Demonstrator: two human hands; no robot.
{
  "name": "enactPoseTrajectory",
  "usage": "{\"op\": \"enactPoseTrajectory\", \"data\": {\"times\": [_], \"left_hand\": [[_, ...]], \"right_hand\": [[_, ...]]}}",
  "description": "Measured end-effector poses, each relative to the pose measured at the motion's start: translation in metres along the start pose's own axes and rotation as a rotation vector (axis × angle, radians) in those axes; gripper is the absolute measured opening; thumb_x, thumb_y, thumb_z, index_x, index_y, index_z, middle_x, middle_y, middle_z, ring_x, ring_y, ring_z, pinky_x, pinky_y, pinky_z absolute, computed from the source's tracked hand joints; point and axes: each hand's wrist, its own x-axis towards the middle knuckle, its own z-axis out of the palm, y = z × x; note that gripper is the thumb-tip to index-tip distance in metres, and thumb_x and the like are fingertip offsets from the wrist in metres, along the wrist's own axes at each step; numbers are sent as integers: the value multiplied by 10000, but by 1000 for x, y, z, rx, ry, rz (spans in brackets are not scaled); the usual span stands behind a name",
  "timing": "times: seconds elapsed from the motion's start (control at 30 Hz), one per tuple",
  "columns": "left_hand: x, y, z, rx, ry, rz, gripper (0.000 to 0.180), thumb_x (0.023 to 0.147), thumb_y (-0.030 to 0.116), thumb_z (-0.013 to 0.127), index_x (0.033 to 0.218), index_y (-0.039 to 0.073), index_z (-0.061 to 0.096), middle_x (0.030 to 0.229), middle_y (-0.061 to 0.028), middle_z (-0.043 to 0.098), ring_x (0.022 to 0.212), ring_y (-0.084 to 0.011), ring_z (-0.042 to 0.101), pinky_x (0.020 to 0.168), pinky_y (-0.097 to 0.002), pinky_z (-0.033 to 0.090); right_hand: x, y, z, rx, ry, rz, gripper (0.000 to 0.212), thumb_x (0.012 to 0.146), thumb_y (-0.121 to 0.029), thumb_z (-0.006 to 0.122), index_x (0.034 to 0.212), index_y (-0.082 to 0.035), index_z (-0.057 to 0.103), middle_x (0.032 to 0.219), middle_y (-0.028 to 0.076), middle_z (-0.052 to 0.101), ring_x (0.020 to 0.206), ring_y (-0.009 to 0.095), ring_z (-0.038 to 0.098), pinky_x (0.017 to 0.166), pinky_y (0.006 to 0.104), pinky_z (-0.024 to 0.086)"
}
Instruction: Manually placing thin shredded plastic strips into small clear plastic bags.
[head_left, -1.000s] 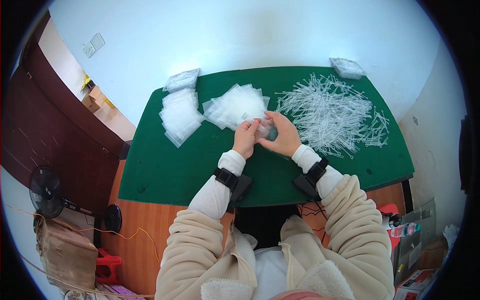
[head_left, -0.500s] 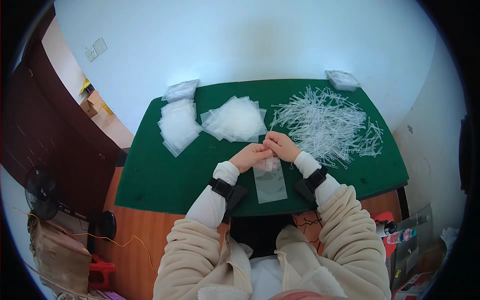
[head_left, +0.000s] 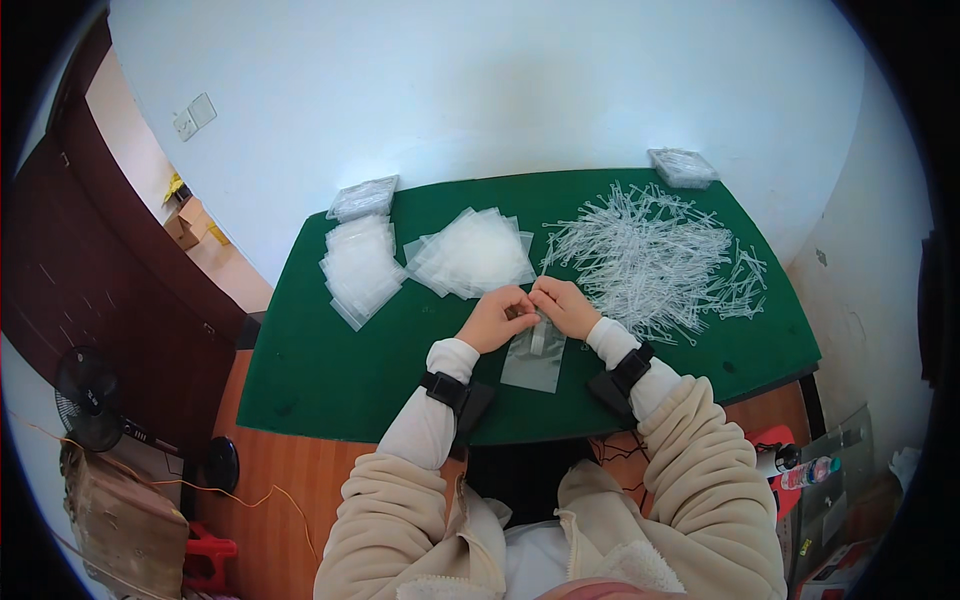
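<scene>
A small clear plastic bag (head_left: 534, 358) hangs down over the green table (head_left: 330, 370), gripped at its top edge by both hands. My left hand (head_left: 497, 318) pinches the top's left corner, my right hand (head_left: 563, 305) the right corner. The two hands touch above the bag. Something thin and pale sits inside the bag near its top. A loose heap of flat clear bags (head_left: 472, 252) lies just beyond my hands. To the right spreads a wide pile of thin clear plastic sticks (head_left: 645, 255).
A stack of clear bags (head_left: 358, 270) lies at the table's left, a wrapped bundle (head_left: 363, 197) behind it. Another wrapped bundle (head_left: 682, 167) sits at the far right corner. A black fan (head_left: 88, 400) stands on the floor at left, a bottle (head_left: 805, 473) at lower right.
My hands came back from the heap of bags toward me with one bag. That bag now hangs between both hands over the table's near half.
</scene>
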Motion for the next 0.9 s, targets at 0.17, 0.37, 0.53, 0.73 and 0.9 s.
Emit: {"op": "enactPoseTrajectory", "data": {"times": [0.17,0.37,0.53,0.73,0.9], "left_hand": [[0,5,3,83,250,339,122,719,71,663,783,24,570,873,-71,558,747,-126,527,605,-221,418],[2,10,-1,176,500,528,124,719,44,663,809,34,578,892,-65,565,740,-120,530,623,-218,430],[2,6,-2,-46,582,466,103,727,25,650,801,22,577,911,-57,571,760,-111,540,648,-215,443],[6,-3,-9,-284,687,283,84,761,34,635,785,-6,565,790,-23,568,725,-92,546,646,-213,449],[4,-9,-11,-160,503,190,116,809,108,609,770,8,563,613,26,487,563,-47,461,520,-184,374]], "right_hand": [[2,-5,-2,-55,176,-158,175,842,-187,498,927,-39,534,782,94,519,662,210,509,616,290,410],[2,-1,0,126,344,-247,261,850,-204,499,1059,-49,518,892,60,511,701,145,500,641,250,406],[0,3,4,341,203,0,208,845,-192,527,969,-25,538,806,14,525,675,80,475,615,225,396],[1,10,4,362,60,118,156,824,-172,569,802,-18,560,669,-30,515,618,55,453,576,210,386],[1,8,4,375,31,126,197,828,-191,561,736,-17,551,632,-5,499,597,64,429,549,227,367]]}}
